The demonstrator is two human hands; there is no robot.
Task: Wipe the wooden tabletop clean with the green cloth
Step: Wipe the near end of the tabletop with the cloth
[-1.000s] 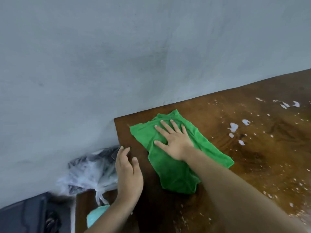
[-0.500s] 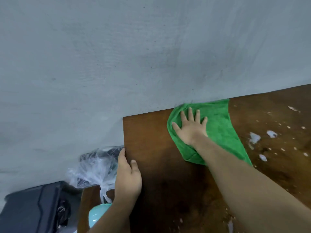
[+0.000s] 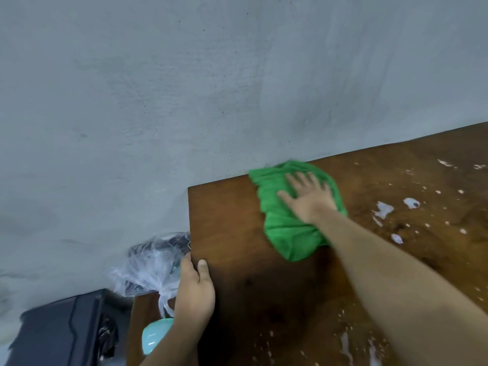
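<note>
The dark wooden tabletop (image 3: pixel 237 228) runs from the centre to the right, its back edge against a grey wall. A crumpled green cloth (image 3: pixel 287 233) lies near the back edge. My right hand (image 3: pixel 307 198) presses flat on it with fingers spread, blurred by motion. My left hand (image 3: pixel 194 291) grips the table's left edge, thumb on top and fingers over the side. White specks and blobs of residue (image 3: pixel 383 210) dot the wood to the right of the cloth and near the bottom.
The grey wall (image 3: pixel 211 88) stands right behind the table. Left of the table a clear plastic bag (image 3: pixel 150 268) sits on a lower wooden surface, beside a pale turquoise object (image 3: pixel 154 335) and a black box (image 3: pixel 60 331).
My right hand has swept the cloth from the left corner along the back edge to the right, and it has bunched up. My left hand stays on the left edge.
</note>
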